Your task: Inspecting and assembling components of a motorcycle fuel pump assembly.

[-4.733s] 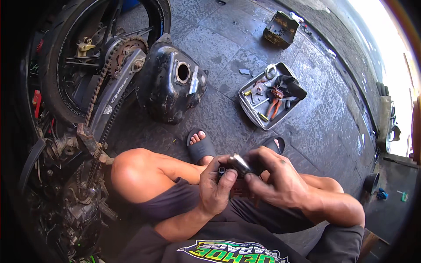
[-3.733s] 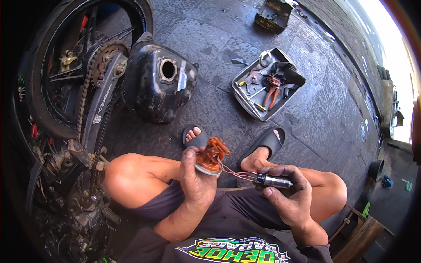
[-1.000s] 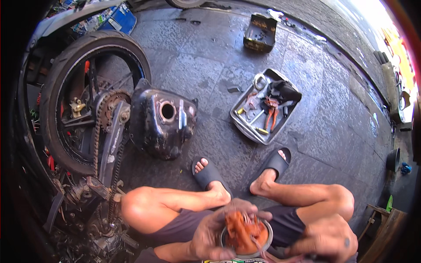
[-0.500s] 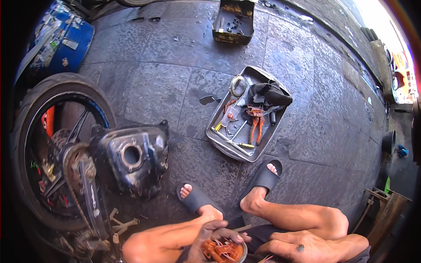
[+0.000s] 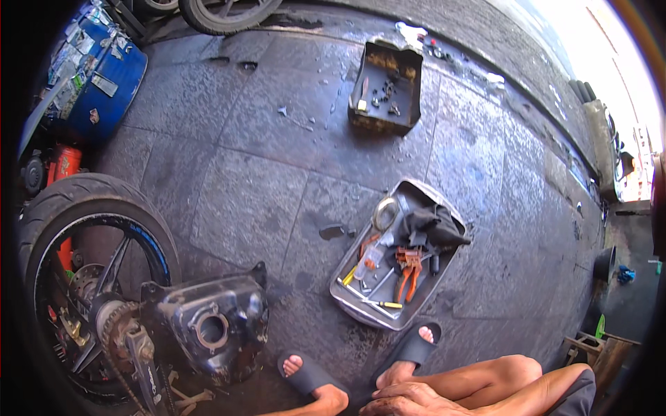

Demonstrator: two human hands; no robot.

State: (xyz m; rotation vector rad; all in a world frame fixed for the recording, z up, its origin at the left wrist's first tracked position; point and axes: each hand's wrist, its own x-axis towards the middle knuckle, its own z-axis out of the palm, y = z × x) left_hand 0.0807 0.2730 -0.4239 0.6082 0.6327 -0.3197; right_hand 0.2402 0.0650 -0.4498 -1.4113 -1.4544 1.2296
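Note:
At the lower edge my right hand (image 5: pixel 409 401) shows only in part, its back up and its fingers bent downward. The fingertips and whatever they grip are cut off by the frame. My left hand is out of view. Beyond the right hand lies a grey tray (image 5: pixel 364 315) on the floor. It holds orange-handled pliers (image 5: pixel 414 287), a screwdriver with a yellow handle (image 5: pixel 390 304), a black cloth (image 5: pixel 431 229) and a roll of tape (image 5: pixel 384 213).
A black motorcycle tank (image 5: pixel 239 312) stands on the floor at left beside a wheel (image 5: pixel 149 236). A blue drum (image 5: pixel 114 87) is behind them. Farther ahead, a dirty open container (image 5: pixel 368 123) holds small parts and a brush. My sandalled feet are near the tray.
The view has tipped upward, so the floor things sit lower. My left hand, with the round orange coil-like part and wires, has dropped out of view. The right hand shows farther left and lower.

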